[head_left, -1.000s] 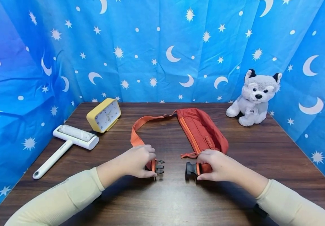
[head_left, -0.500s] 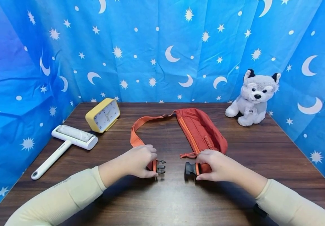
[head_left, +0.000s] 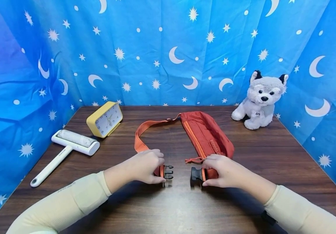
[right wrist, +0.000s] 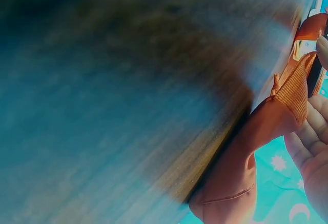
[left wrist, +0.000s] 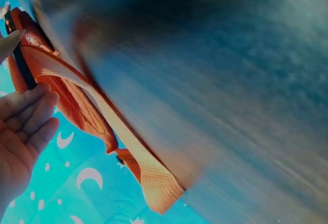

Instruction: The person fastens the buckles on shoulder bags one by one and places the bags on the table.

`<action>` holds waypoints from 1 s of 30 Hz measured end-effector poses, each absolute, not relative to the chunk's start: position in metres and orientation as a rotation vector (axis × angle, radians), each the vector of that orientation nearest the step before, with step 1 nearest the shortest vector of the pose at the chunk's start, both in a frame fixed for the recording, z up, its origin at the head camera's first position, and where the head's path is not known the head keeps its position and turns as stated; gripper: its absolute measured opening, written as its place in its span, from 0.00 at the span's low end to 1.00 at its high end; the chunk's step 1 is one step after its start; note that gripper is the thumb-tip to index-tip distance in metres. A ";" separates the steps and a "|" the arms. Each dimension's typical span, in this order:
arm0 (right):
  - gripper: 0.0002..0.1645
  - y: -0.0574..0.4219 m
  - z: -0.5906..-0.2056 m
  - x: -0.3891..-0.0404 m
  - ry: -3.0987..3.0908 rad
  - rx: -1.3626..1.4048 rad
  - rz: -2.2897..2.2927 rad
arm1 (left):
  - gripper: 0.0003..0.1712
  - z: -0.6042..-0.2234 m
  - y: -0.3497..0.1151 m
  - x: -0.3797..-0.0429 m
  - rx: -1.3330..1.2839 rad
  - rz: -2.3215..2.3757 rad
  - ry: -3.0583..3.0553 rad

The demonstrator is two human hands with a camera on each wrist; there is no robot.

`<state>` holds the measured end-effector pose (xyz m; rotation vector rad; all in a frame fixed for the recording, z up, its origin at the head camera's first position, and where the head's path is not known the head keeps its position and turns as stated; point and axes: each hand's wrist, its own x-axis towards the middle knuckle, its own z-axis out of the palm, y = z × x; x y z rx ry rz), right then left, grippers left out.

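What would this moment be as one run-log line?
left hand: holds black plastic pronged buckle half | right hand: holds black plastic socket buckle half | halves: apart

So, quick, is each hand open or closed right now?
Left hand: closed, pinching the black pronged buckle half.
Right hand: closed, pinching the black socket buckle half.

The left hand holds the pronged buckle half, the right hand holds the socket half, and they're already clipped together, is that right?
They're not clipped together: the head view shows a gap between the pronged buckle half in the left hand and the socket half in the right hand. The rest is right.
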<state>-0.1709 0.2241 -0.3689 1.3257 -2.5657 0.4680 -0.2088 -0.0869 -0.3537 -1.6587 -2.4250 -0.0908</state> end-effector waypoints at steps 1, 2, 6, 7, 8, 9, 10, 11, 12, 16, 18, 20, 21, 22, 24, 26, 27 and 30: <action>0.23 0.224 -0.369 -0.171 -2.564 1.326 0.467 | 0.23 -0.354 -0.087 -0.209 -1.659 -0.091 -2.424; 0.23 0.224 -0.369 -0.171 -2.559 1.327 0.468 | 0.23 -0.354 -0.086 -0.209 -1.658 -0.089 -2.422; 0.23 0.223 -0.368 -0.171 -2.550 1.329 0.471 | 0.23 -0.355 -0.085 -0.209 -1.656 -0.086 -2.405; 0.23 0.223 -0.368 -0.171 -2.548 1.329 0.470 | 0.23 -0.355 -0.085 -0.209 -1.655 -0.084 -2.400; 0.23 0.223 -0.368 -0.171 -2.545 1.330 0.470 | 0.23 -0.355 -0.084 -0.209 -1.655 -0.081 -2.395; 0.23 0.223 -0.368 -0.171 -2.541 1.331 0.471 | 0.23 -0.355 -0.084 -0.209 -1.655 -0.078 -2.390; 0.23 0.223 -0.368 -0.171 -2.537 1.332 0.472 | 0.23 -0.355 -0.083 -0.209 -1.655 -0.077 -2.385; 0.23 0.224 -0.368 -0.171 -2.532 1.333 0.474 | 0.23 -0.355 -0.083 -0.209 -1.656 -0.077 -2.381; 0.23 0.224 -0.368 -0.171 -2.527 1.334 0.476 | 0.23 -0.355 -0.082 -0.209 -1.657 -0.078 -2.377; 0.23 0.224 -0.370 -0.171 -2.512 1.336 0.480 | 0.22 -0.354 -0.080 -0.209 -1.673 -0.098 -2.360; 0.23 0.225 -0.370 -0.171 -2.511 1.336 0.477 | 0.22 -0.354 -0.078 -0.209 -1.678 -0.109 -2.353; 0.23 0.225 -0.370 -0.171 -2.512 1.335 0.473 | 0.23 -0.355 -0.077 -0.209 -1.681 -0.112 -2.351; 0.23 0.225 -0.370 -0.171 -2.513 1.336 0.471 | 0.23 -0.355 -0.077 -0.209 -1.681 -0.109 -2.351; 0.23 0.225 -0.370 -0.171 -2.512 1.335 0.470 | 0.23 -0.355 -0.077 -0.209 -1.680 -0.107 -2.354; 0.23 0.225 -0.370 -0.171 -2.507 1.335 0.469 | 0.23 -0.354 -0.076 -0.209 -1.676 -0.094 -2.363; 0.23 0.224 -0.370 -0.171 -2.499 1.338 0.471 | 0.23 -0.354 -0.076 -0.210 -1.673 -0.080 -2.375; 0.23 0.224 -0.369 -0.171 -2.495 1.340 0.472 | 0.23 -0.354 -0.075 -0.210 -1.673 -0.076 -2.378; 0.23 0.224 -0.369 -0.170 -2.483 1.349 0.475 | 0.23 -0.354 -0.074 -0.210 -1.676 -0.074 -2.383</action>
